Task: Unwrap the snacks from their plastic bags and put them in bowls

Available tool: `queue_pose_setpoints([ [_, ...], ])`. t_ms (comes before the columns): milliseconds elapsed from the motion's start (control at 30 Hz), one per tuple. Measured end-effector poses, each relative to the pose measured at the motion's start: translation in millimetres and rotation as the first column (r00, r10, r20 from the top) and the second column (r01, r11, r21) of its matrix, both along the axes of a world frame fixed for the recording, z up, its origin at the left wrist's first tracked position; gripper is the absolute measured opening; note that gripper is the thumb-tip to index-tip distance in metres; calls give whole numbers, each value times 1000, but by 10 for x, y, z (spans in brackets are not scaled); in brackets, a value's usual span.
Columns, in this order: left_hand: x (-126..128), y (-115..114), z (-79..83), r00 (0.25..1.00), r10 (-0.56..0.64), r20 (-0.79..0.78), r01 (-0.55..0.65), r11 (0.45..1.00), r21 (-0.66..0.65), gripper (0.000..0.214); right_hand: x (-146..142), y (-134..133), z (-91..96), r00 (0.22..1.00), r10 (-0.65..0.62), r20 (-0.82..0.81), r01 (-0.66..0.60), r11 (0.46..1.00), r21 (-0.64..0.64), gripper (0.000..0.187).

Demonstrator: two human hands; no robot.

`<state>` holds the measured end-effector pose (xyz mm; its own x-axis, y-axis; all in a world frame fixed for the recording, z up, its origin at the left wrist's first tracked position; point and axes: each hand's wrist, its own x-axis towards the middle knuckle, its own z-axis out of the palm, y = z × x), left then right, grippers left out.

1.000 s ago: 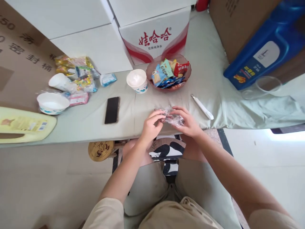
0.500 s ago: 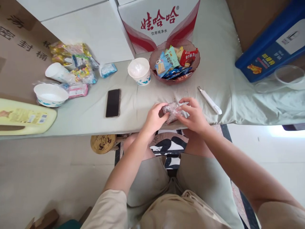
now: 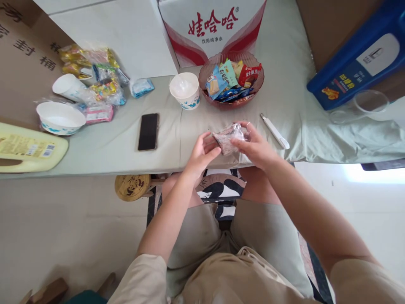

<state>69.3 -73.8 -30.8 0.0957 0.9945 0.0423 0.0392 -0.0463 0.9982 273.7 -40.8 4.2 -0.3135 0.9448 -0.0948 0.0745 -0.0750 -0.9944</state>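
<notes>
A small clear-plastic-wrapped packet (image 3: 226,141), dark reddish along its left edge, is held just above the front of the cloth-covered table. My right hand (image 3: 255,145) grips its right side, thumb on top and fingers behind. At the packet's left edge is my left hand (image 3: 202,154), fingers apart and curved, the fingertips close to the wrap; whether they touch it I cannot tell. What is inside the wrap is hard to make out. To the right of my right hand lies a white utility knife (image 3: 275,131).
Behind the hands stand a paper cup (image 3: 185,95) with plastic in it and a pink glass bowl (image 3: 232,103) of wrapped snacks. A phone (image 3: 148,131) lies left. Bagged snacks (image 3: 103,86), a paper bowl (image 3: 60,120) and a yellow jug (image 3: 34,147) sit farther left; a blue container (image 3: 348,71) stands right.
The packet has risen slightly and turned, showing more of its wrap. My left fingers have loosened and spread from it, while my right hand has closed around its right side.
</notes>
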Motion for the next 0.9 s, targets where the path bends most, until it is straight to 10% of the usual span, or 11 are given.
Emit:
queue_pose_setpoints([
  [300, 194, -4, 181, 1000, -17, -24, 18, 998, 56, 66, -23, -320, -46, 995, -95, -38, 96, 995, 25, 61],
  [533, 276, 58, 110, 998, -38, -50, 42, 995, 95, 72, -13, -303, -71, 975, -206, 77, 196, 973, 121, 28],
  [700, 52, 269, -64, 987, 99, -127, -82, 988, 134, 71, 583, -10, -150, 624, -550, 555, 196, 798, 570, 29],
  [800, -2, 324, -151, 978, 157, -139, -134, 978, 162, 65, 868, 139, -258, 447, -558, 699, 116, 811, 573, 29],
  [900, 24, 299, -179, 970, 170, -172, -140, 974, 178, 64, 923, 111, -244, 452, -512, 730, 100, 843, 528, 19],
])
